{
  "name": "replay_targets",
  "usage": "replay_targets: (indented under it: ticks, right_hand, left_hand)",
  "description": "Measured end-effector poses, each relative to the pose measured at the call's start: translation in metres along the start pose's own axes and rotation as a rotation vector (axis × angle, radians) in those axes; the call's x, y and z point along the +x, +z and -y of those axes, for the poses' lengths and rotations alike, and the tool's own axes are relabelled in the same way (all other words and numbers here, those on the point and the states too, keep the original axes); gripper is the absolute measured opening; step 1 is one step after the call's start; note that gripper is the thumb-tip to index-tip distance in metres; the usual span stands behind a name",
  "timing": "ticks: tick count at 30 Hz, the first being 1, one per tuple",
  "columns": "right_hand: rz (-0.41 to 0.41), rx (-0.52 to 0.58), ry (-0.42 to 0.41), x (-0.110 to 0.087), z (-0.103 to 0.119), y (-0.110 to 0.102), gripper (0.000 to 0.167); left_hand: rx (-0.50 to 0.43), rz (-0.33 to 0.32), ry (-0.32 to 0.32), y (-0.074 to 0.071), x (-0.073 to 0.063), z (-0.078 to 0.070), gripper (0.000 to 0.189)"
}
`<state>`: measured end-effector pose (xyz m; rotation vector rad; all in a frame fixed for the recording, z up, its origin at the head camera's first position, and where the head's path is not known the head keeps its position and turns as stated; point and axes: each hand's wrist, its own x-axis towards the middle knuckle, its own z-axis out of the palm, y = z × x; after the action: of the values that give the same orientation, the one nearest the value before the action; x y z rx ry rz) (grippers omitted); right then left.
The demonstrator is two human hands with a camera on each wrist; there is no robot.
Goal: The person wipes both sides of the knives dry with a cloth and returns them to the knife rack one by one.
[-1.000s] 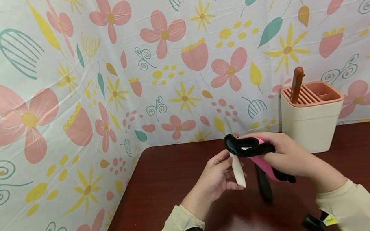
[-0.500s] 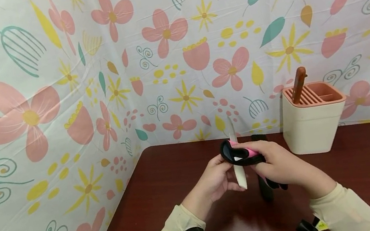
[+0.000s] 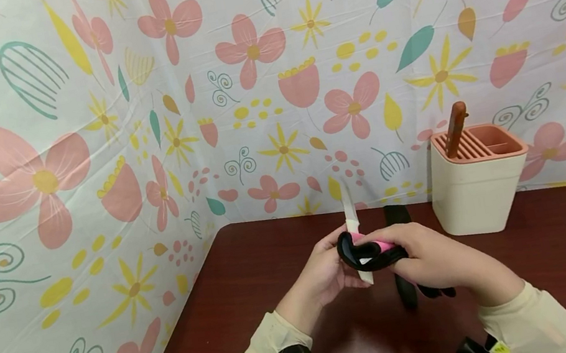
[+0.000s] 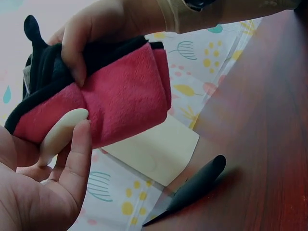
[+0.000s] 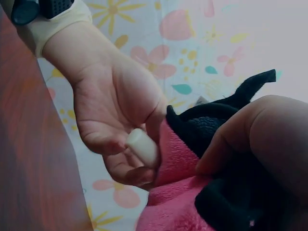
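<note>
My left hand (image 3: 318, 272) grips a knife by its white handle (image 3: 367, 278), the pale blade (image 3: 348, 203) pointing up and away. A folded pink cloth (image 4: 122, 96) with black edging is held in my right hand (image 3: 435, 250). In the head view, the cloth's black rim crosses in front of the knife handle. The right wrist view shows the handle's white end (image 5: 143, 146) beside the pink fabric, with left fingers curled round it. The cloth hides part of the handle. Under and behind the right hand lies a black-handled knife (image 3: 406, 288) on the table.
A cream knife block (image 3: 476, 196) with a salmon slotted top stands at the back right. One brown-handled knife (image 3: 457, 130) sticks up from its slots. Flower-patterned cloth hangs behind and left of the dark red wooden table (image 3: 252, 257).
The right hand and folded cloth have moved left, then lower, across the white handle. The left hand keeps its grip, and the knife has shifted only slightly.
</note>
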<state>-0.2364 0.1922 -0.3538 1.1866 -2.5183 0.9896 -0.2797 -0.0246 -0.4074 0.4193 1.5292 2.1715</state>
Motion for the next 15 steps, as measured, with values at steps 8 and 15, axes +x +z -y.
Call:
replay_targets:
  ticks: [8, 15]
  right_hand:
    - [0.116, 0.038, 0.011, -0.0034, 0.0068, -0.0039, 0.063]
    - [0.177, 0.076, -0.018, -0.0053, 0.0069, -0.0060, 0.055]
  left_hand:
    - [-0.020, -0.022, -0.005, -0.0036, 0.0013, 0.0022, 0.045]
    - [-0.009, -0.035, -0.005, -0.0059, 0.0028, 0.0030, 0.044]
